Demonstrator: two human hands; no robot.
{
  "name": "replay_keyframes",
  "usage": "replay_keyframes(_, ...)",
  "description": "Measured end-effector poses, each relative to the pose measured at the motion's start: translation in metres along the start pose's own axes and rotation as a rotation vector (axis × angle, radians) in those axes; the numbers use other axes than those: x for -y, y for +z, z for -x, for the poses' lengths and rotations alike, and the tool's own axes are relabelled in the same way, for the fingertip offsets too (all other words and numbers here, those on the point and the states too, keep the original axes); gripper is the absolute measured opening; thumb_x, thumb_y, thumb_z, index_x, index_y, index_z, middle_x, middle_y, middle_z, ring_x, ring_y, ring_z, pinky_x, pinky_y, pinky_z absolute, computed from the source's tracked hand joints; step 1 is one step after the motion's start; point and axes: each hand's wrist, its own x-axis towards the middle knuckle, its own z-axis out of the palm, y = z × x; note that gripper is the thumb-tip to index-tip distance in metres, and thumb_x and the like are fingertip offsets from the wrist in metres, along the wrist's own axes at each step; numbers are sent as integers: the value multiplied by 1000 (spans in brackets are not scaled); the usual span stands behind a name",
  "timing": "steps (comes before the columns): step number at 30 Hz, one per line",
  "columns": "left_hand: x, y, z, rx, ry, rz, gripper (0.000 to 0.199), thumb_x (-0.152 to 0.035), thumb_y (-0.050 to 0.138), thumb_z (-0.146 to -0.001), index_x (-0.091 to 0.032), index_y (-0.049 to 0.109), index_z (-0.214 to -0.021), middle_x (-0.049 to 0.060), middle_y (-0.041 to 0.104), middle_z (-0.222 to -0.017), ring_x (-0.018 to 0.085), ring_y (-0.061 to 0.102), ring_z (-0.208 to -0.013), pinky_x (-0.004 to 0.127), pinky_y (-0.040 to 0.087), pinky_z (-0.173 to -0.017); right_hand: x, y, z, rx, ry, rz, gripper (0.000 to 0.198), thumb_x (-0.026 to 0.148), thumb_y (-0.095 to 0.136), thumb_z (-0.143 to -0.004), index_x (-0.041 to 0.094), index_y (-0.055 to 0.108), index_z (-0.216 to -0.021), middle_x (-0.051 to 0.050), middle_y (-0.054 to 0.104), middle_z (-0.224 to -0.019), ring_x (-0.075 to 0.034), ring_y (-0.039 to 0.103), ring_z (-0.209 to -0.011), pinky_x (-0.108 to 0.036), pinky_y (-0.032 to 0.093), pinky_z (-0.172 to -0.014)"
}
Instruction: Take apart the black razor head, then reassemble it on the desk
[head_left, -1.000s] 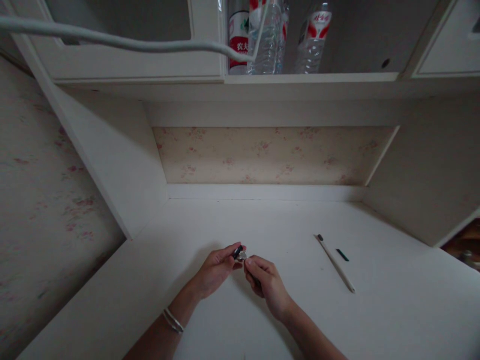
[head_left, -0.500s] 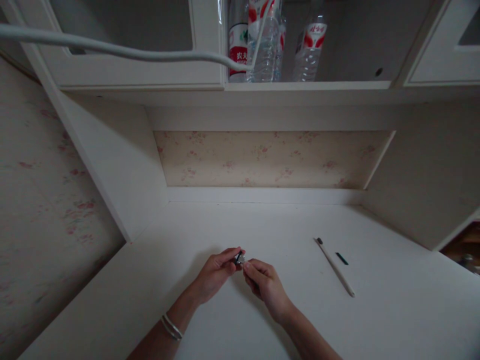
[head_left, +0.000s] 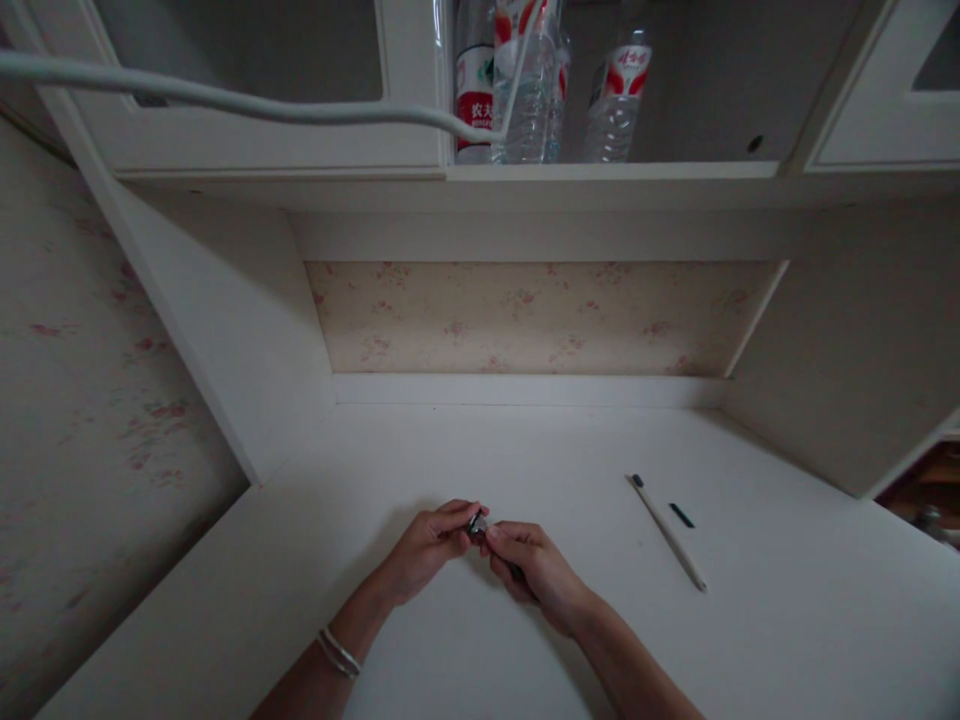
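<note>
My left hand (head_left: 429, 545) is closed, its thumb and fingers pinching a small shiny metal-and-black object (head_left: 478, 522) above the white desktop. My right hand (head_left: 536, 570) is closed too, with thumb and forefinger gripping the near right side of the same small object. A dark part (head_left: 516, 572) shows beneath the right fingers; whether it belongs to the object I cannot tell. Both hands meet fingertip to fingertip, and the fingers cover much of what they hold, so its exact kind cannot be made out.
To the right on the white desktop (head_left: 420, 440) lies a slim white pen-like stick (head_left: 671, 537) with a dark end. Beside it is a short dark strip (head_left: 682, 515). Plastic bottles (head_left: 619, 95) stand in the open cabinet above. A pale cable (head_left: 262, 112) crosses in front of it.
The small object has turned slightly between the fingers. My right hand has shifted a little right and down, showing more of the dark part under its fingers.
</note>
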Motion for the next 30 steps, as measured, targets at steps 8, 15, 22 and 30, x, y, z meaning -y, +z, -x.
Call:
replay_keyframes(8, -6, 0, -2, 60, -57, -14, 33, -38, 64, -80, -22, 67, -108, 8, 52, -106, 17, 53, -85, 32, 43, -81, -1, -5, 0, 57, 65, -5, 46, 59, 54, -82, 14, 61, -85, 8, 39, -50, -3, 21, -33, -19, 12, -31)
replay_keyframes(15, -5, -1, -5, -32, -102, 19, 41, -41, 69, -76, -20, 66, -110, 9, 55, -107, 20, 54, -95, 36, 42, -90, -4, -9, -2, 46, 36, 26, 48, 62, 51, -82, 15, 59, -82, 6, 42, -55, -3, 22, -36, -18, 15, -32)
replay_keyframes(22, 3, -3, -5, -137, -166, 122, 44, -37, 73, -72, -17, 65, -112, 10, 64, -105, 21, 58, -94, 39, 41, -92, 0, -7, -2, 68, -7, 67, 44, 58, 48, -86, 15, 58, -85, 7, 42, -57, -3, 26, -35, -18, 16, -33)
replay_keyframes(30, -6, 1, -6, -311, -165, -115, 46, -40, 72, -71, -15, 66, -110, 4, 64, -78, 15, 54, -72, 27, 43, -70, -8, -6, -9, -79, -125, 137, 43, 56, 60, -79, 17, 54, -96, 4, 52, -69, -6, 45, -42, -19, 35, -38)
